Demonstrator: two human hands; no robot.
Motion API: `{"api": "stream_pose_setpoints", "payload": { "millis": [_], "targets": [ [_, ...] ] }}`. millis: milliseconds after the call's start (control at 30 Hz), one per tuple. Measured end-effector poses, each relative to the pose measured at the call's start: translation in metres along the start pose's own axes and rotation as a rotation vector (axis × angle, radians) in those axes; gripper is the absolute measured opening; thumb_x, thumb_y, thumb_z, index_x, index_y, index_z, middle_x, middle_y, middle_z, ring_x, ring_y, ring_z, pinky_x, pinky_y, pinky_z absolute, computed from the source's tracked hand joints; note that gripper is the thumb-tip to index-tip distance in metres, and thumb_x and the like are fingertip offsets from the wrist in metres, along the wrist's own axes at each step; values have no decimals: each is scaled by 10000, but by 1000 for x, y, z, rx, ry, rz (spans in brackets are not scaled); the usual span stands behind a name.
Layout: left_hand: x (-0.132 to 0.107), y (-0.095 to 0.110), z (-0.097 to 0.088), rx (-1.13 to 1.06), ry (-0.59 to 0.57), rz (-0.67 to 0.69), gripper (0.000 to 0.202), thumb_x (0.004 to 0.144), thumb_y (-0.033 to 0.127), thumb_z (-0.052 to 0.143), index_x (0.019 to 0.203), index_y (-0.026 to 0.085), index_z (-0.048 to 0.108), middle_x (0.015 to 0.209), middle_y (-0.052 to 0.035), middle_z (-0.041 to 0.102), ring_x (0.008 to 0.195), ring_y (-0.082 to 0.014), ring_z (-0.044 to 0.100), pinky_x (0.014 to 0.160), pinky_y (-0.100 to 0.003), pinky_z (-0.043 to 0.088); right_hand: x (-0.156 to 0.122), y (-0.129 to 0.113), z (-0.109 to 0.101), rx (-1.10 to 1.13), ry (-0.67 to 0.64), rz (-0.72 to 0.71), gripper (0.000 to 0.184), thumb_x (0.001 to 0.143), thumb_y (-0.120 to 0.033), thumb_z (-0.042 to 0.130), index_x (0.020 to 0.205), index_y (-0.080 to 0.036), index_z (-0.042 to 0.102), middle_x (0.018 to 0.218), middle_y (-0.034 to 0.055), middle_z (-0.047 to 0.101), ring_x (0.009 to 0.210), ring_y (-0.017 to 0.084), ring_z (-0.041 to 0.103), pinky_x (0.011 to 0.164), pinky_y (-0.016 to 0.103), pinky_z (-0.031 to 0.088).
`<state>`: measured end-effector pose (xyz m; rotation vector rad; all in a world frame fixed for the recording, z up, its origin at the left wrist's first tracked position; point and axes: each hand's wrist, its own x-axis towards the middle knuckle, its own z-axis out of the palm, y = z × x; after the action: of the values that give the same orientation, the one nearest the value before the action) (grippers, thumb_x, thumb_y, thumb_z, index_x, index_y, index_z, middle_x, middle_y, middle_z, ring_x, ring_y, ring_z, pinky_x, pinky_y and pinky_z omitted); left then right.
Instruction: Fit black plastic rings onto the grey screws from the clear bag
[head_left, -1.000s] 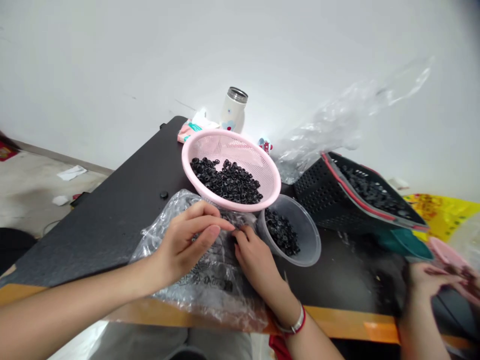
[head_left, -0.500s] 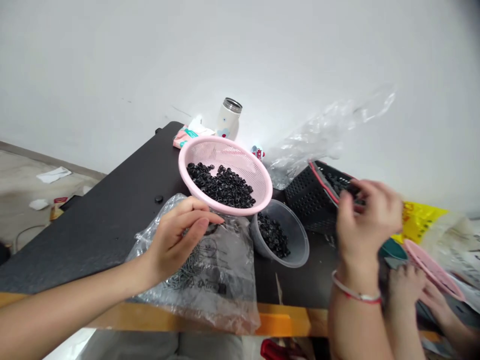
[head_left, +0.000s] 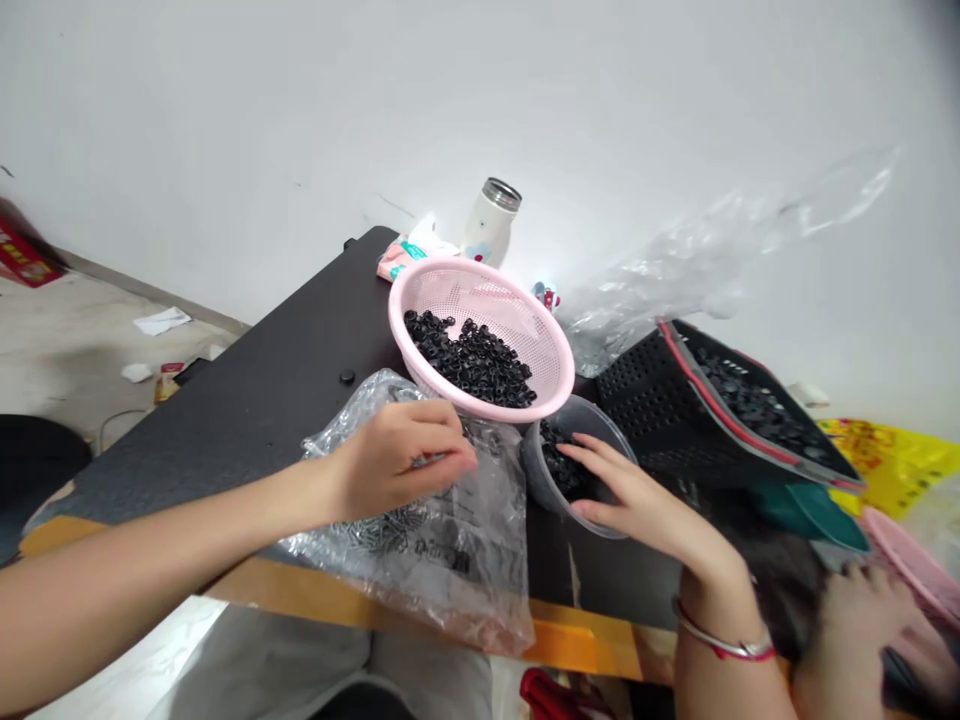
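My left hand (head_left: pixel 409 455), its fingers curled and pressed together, is over a clear plastic bag (head_left: pixel 480 590) of small metal screw-like pieces. Whatever its fingertips hold is hidden. My right hand (head_left: pixel 630 495), with a bracelet at the wrist, reaches into a translucent plastic bowl (head_left: pixel 536 470). Its fingers are apart and touch the small black parts (head_left: pixel 559 465) inside. Behind the bag stands a pink mesh colander (head_left: pixel 480 280), tilted towards me, with a heap of small black ring-like parts (head_left: pixel 480 365).
A black perforated basket (head_left: pixel 637 390) with red-grey rims leans at the right, full of dark parts. Behind are a white bottle (head_left: pixel 491 222), a tissue pack (head_left: pixel 397 260) and clear film (head_left: pixel 660 270). Another person's hands (head_left: pixel 862 610) work at far right, near a pink basket (head_left: pixel 911 560).
My right hand has moved left and down from the black basket into the plastic bowl. My left hand has shifted slightly right and stays closed. The view has turned a little left.
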<state>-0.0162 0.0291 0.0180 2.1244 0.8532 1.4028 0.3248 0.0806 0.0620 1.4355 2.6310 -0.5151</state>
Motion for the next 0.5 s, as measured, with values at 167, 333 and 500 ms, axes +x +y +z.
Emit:
{"api": "stream_pose_setpoints", "payload": {
  "millis": [167, 333, 500],
  "targets": [
    [-2, -13, -2, 288, -541, -106, 95, 840, 226, 677, 782, 189, 741, 796, -24, 653, 758, -169, 633, 673, -270, 459, 20, 10, 20, -78, -155, 75, 688, 792, -256, 651, 1446, -182, 450, 1541, 191, 313, 1394, 346, 379, 1132, 475, 345],
    [-6, -14, 3, 450, -666, -184, 78, 758, 249, 759, 784, 182, 729, 846, -51, 654, 876, -242, 622, 735, -316, 460, 30, -2, 22, -101, -83, -11, 464, 802, -212, 615, 1259, -133, 599, 1234, 164, 572, 1124, 278, 592, 1005, 391, 459],
    [-11, -14, 13, 554, -671, -142, 113, 763, 255, 741, 735, 150, 709, 836, -86, 652, 851, -269, 612, 714, -348, 455, 33, -18, 21, -80, -14, -17, 245, 788, -92, 531, 990, -142, 661, 974, 94, 628, 870, 196, 612, 798, 294, 481]
  ]
}}
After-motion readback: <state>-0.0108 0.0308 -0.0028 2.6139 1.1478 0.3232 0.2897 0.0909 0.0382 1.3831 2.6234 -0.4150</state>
